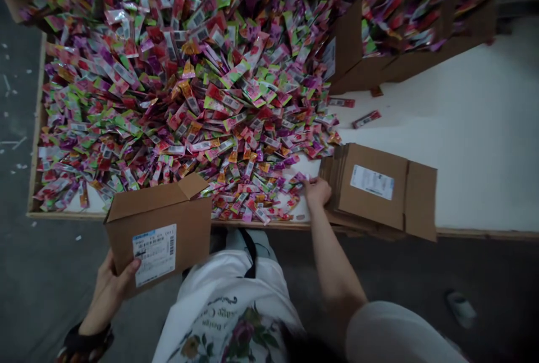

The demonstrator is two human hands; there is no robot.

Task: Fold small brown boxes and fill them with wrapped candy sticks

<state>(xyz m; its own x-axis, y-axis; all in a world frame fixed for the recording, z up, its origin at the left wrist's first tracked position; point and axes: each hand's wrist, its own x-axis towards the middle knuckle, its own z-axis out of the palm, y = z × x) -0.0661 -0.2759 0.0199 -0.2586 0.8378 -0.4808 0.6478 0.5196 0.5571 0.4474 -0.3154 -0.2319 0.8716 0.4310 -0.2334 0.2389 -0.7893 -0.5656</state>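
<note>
My left hand [112, 287] grips the lower left corner of a small open cardboard box [162, 234] with a white barcode label, held below the table's front edge. My right hand [316, 190] reaches onto the white table [463, 144], its fingers curled among the nearest sachets at the rim of a huge pile of colourful sachets [189, 87]. Whether those fingers hold a sachet I cannot make out. Just to the right of that hand lies a stack of flattened cardboard boxes [379, 189] with a white label on top.
An open carton [353, 54] full of sachets stands at the back right, with more cartons behind it. Two loose sachets [365, 119] lie on bare table near it. The table has a wooden front edge [484, 234]. A shoe [461, 307] rests on the grey floor.
</note>
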